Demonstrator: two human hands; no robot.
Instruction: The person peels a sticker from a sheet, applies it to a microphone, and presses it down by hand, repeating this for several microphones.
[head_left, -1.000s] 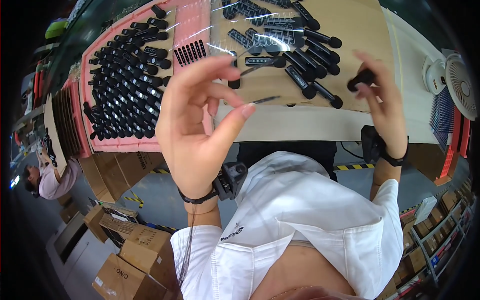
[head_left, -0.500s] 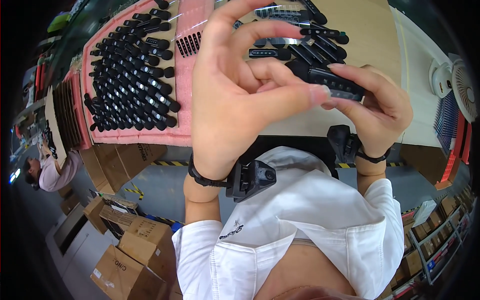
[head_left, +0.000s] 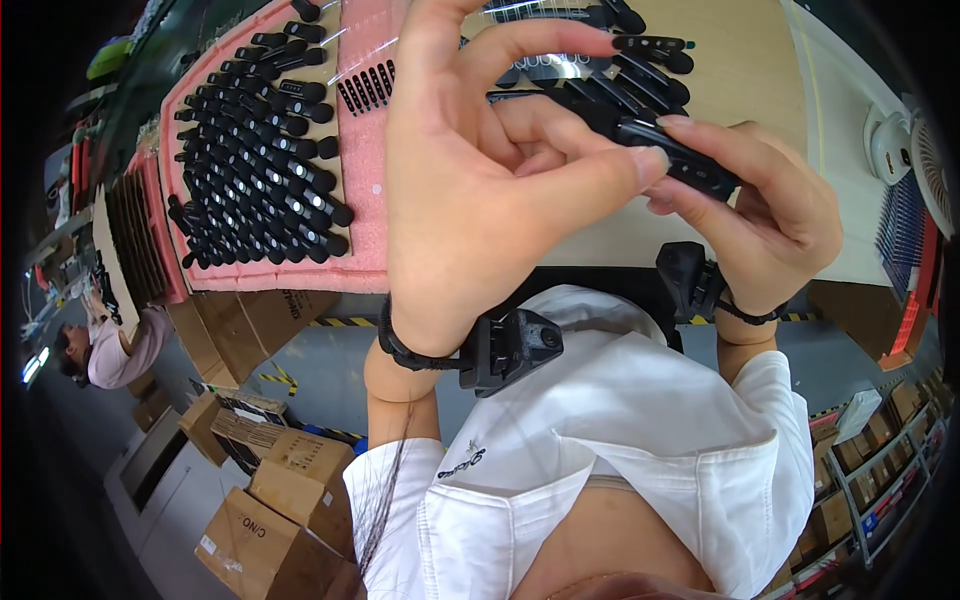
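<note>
In front of me, above the table, I hold a slim black device with a row of small marks on its face; it resembles a small microphone. My right hand pinches its right end between thumb and forefinger. My left hand is closed on the other end, its thumb pressed to the near edge and its middle fingers curled behind. The left forefinger stretches out above it. Part of the device's left end is hidden by these fingers. Just beyond lie several similar black devices with round dark ends.
At the left, rows of black round-ended devices lie on a board on pink foam. Small black strips sit beside them. A white fan and a blue rack stand at right. Cartons stand on the floor; another person is at far left.
The held device has turned a little, and its right end has shifted slightly right with my right hand. My left thumb has slid a bit along its edge. The view has moved slightly.
</note>
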